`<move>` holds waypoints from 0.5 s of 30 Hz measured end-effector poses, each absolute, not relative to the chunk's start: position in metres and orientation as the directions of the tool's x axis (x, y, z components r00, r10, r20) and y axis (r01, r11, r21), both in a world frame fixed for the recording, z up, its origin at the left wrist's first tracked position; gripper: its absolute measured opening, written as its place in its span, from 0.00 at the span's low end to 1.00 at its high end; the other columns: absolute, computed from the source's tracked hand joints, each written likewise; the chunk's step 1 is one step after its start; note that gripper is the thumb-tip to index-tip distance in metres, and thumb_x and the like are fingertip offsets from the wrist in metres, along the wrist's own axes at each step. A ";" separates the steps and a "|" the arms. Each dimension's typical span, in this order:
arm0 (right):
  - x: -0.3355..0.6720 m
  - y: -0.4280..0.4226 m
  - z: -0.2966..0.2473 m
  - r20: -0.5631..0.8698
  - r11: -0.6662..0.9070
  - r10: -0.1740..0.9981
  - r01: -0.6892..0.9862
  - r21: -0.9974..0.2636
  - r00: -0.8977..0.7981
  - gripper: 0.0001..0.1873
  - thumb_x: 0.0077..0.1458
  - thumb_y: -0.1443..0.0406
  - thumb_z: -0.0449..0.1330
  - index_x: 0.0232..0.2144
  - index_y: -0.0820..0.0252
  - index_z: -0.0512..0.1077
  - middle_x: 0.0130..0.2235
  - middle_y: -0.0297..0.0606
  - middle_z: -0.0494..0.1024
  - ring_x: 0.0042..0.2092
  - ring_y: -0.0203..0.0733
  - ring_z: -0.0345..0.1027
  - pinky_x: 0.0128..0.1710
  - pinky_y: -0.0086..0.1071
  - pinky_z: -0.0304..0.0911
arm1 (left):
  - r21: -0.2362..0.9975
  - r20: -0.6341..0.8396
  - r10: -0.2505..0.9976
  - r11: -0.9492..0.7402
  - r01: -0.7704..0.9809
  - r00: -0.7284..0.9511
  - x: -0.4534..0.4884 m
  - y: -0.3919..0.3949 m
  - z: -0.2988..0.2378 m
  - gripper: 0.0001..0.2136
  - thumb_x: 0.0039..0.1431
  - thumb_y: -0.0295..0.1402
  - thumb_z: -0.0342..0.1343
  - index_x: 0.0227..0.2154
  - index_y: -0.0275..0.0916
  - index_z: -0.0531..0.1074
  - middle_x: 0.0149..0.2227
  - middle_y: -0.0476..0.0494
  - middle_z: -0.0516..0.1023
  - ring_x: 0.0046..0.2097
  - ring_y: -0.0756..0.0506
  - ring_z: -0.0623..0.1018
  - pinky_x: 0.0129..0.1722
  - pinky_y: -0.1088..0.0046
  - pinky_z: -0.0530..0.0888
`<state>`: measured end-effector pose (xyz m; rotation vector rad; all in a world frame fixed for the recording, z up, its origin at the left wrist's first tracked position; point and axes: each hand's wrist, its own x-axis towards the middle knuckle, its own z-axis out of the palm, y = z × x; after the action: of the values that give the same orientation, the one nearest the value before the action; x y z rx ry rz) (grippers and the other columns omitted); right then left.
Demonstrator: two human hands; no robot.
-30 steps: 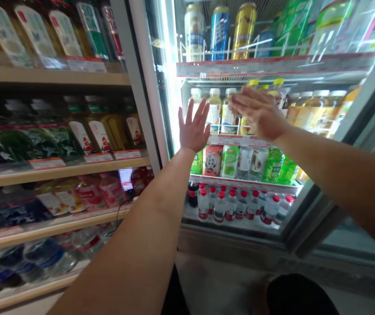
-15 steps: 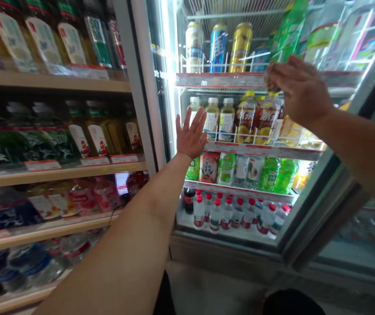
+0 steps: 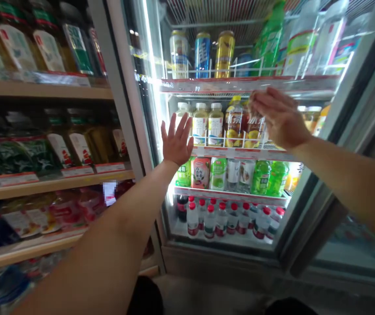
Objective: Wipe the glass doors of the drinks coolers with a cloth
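Note:
My left hand (image 3: 176, 144) is held up with its fingers spread, palm toward the lit drinks fridge. It seems to lie on the glass door (image 3: 171, 94), in front of white-capped tea bottles (image 3: 199, 124). To the right, my right hand (image 3: 281, 117) is bent, its fingers together over a small brownish crumpled thing (image 3: 255, 103) whose kind is unclear. That hand is in front of the iced tea bottles (image 3: 235, 120) with yellow caps and partly hides them. Whether it touches the glass is hard to tell.
Shelves of bottles (image 3: 56, 142) stand on the left. Inside the fridge are cans (image 3: 203, 54), green bottles (image 3: 261, 177) and red-capped water bottles (image 3: 221, 221). The door's metal frame (image 3: 300, 214) runs down the right. A blurred-out bright patch (image 3: 109, 193) shows near my left forearm.
My right hand has moved down and slightly left, from the can shelf's edge to the iced tea bottles. My left hand stays spread near the same tea bottles while the whole view shifts.

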<state>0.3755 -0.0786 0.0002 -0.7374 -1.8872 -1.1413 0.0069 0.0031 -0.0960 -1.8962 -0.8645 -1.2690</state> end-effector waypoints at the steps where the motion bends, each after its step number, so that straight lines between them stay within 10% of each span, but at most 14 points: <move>1: 0.376 -0.080 -0.002 0.816 0.440 0.110 0.764 0.472 -0.568 0.25 0.73 0.67 0.50 0.67 0.52 0.73 0.68 0.34 0.72 0.73 0.49 0.60 0.75 0.50 0.59 | -0.180 0.942 0.146 -0.541 0.822 0.302 0.007 0.003 -0.096 0.31 0.72 0.39 0.46 0.76 0.40 0.58 0.77 0.40 0.58 0.80 0.34 0.45 0.78 0.43 0.32; 9: 0.407 -0.088 0.024 0.950 0.339 0.034 0.898 0.281 -0.310 0.29 0.69 0.68 0.52 0.69 0.58 0.71 0.70 0.45 0.69 0.74 0.53 0.58 0.77 0.57 0.50 | -0.175 0.943 0.153 -0.523 0.834 0.294 0.009 -0.002 -0.095 0.31 0.72 0.39 0.45 0.75 0.39 0.60 0.76 0.40 0.60 0.80 0.35 0.46 0.78 0.44 0.35; 15: 0.429 -0.090 -0.008 0.849 0.430 0.144 0.805 0.408 -0.508 0.30 0.70 0.67 0.52 0.71 0.48 0.69 0.69 0.37 0.71 0.75 0.50 0.57 0.75 0.52 0.56 | -0.137 0.941 0.193 -0.535 0.834 0.279 0.011 -0.004 -0.094 0.31 0.71 0.38 0.46 0.75 0.39 0.60 0.76 0.39 0.59 0.80 0.33 0.46 0.78 0.42 0.35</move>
<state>0.4293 -0.0899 -0.0076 -0.8031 -1.9218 -1.0990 0.0105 -0.0043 -0.0942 -1.9063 -0.9222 -1.2720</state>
